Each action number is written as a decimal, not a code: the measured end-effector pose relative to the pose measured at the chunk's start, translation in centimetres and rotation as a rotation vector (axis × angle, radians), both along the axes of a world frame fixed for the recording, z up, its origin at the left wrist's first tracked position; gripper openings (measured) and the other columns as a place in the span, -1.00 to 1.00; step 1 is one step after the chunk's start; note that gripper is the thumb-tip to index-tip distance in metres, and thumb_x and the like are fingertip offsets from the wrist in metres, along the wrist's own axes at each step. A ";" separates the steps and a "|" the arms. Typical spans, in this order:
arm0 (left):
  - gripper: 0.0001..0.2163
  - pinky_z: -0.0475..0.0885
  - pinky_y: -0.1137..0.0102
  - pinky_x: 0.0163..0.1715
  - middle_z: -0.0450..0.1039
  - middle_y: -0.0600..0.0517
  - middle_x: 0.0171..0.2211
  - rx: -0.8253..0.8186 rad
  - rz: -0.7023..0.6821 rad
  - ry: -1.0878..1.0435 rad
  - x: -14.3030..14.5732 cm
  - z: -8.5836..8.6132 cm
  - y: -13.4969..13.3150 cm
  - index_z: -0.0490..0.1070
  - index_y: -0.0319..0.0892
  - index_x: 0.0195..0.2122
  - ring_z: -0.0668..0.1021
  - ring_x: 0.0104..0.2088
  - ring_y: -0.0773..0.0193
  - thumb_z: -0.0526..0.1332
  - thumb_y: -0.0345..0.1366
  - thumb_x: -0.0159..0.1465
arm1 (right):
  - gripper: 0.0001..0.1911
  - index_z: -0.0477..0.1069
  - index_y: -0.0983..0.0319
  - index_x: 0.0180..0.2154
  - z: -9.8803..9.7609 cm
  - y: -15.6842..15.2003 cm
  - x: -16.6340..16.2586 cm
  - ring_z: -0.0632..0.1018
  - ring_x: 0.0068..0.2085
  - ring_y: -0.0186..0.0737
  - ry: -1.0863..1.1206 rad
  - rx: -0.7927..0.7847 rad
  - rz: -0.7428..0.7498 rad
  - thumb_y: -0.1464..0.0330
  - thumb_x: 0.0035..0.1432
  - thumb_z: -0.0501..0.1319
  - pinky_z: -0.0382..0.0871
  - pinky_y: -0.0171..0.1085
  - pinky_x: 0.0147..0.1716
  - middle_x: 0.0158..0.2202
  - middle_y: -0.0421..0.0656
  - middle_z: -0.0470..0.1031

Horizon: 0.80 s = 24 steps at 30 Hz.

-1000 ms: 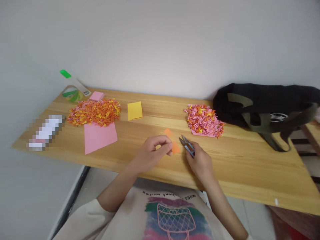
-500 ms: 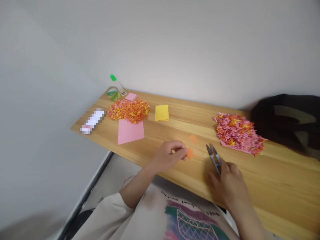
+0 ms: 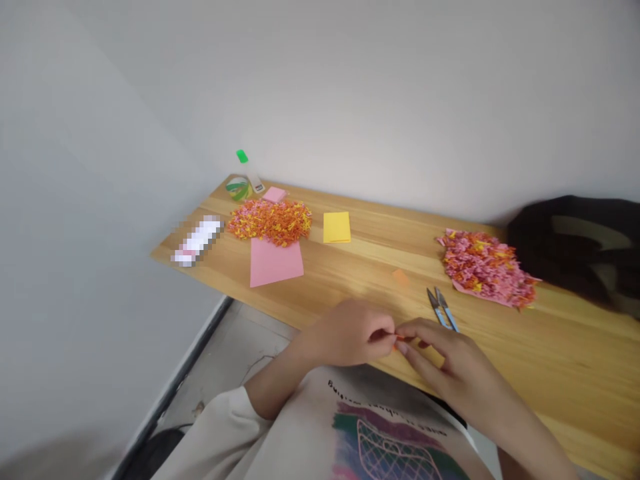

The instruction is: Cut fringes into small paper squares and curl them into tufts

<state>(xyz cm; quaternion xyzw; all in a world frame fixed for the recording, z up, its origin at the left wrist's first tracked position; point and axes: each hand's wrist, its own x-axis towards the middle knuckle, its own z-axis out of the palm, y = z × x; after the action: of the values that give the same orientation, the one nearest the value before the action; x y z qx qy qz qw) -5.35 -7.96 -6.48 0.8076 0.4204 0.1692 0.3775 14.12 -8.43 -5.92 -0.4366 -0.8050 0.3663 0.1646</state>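
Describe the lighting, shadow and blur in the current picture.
In the head view, soft light brightens the middle of the wall; a faint shadow edges the dark bag, whose detail is blurred; coarse pixelation covers the phone-like object; the orange paper between left hand and right hand is indistinct.

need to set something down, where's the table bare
Bare table lies between the yellow paper and the right heap, and in front of that heap, right of the scissors. Crowded: the back left, where tape, bottle, pink pad and left heap bunch, and the front middle, where left hand meets right hand.
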 end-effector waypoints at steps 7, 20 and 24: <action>-0.78 0.11 0.44 -0.49 0.22 0.16 -0.63 0.044 -0.132 -0.010 -1.7 -0.1 -0.3 0.24 -0.21 -0.62 0.28 -0.55 0.43 0.18 -0.38 0.17 | -0.81 0.46 0.17 -0.36 0.5 -0.1 -1.3 0.59 -0.34 -0.24 -0.010 -0.026 0.091 0.39 0.23 0.09 0.44 -0.27 -0.35 -0.37 -0.18 0.58; -0.78 0.43 0.46 -0.25 0.58 -0.06 -0.30 0.000 -0.027 -0.702 -1.9 2.1 2.9 0.51 -0.25 -0.22 0.57 -0.28 0.29 0.38 -0.27 0.14 | -0.84 0.55 0.18 -0.47 3.7 1.9 -1.5 0.48 -0.46 -0.35 0.821 -0.382 -0.373 0.24 0.06 0.36 0.40 -0.39 -0.43 -0.49 -0.19 0.52; -0.84 0.44 0.47 -0.32 0.57 -0.03 -0.42 -0.016 -0.064 -0.940 0.7 3.3 5.0 0.52 -0.24 -0.36 0.57 -0.38 0.33 0.38 -0.25 0.14 | -0.83 0.56 0.22 -0.51 5.6 3.5 -1.1 0.45 -0.51 -0.43 1.050 -0.577 -0.350 0.27 -0.01 0.41 0.37 -0.45 -0.53 -0.52 -0.20 0.49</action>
<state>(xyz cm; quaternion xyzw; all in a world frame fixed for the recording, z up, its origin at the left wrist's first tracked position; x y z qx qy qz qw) -4.61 -2.96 -3.21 0.6531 0.1799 0.5016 0.5380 13.05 -4.95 -0.36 -0.3506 -0.4022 0.7022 0.4713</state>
